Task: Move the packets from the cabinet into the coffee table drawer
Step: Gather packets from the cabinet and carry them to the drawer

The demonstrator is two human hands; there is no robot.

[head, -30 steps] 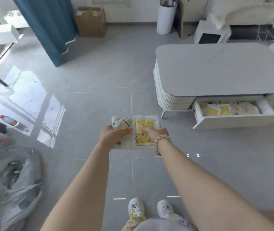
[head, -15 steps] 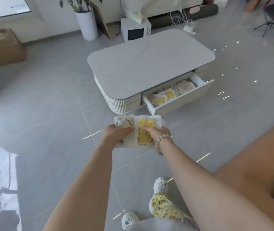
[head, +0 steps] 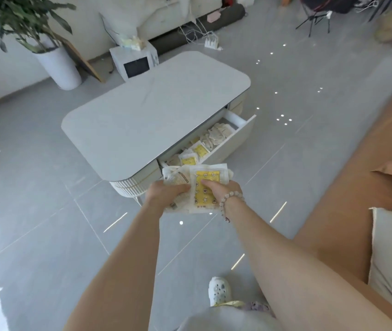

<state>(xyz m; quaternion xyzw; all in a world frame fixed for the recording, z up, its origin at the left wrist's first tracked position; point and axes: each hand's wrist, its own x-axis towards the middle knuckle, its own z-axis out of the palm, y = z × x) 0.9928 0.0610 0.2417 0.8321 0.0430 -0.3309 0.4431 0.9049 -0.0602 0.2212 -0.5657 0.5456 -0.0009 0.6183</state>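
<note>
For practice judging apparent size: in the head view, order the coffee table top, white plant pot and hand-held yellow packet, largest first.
1. coffee table top
2=. white plant pot and yellow packet: alike, and the packet is nearer, so unranked.

The left hand (head: pixel 166 191) and right hand (head: pixel 224 190) cover much of the packets (head: pixel 208 174), which hide the drawer's (head: pixel 234 140) near end; their print is unreadable.
</note>
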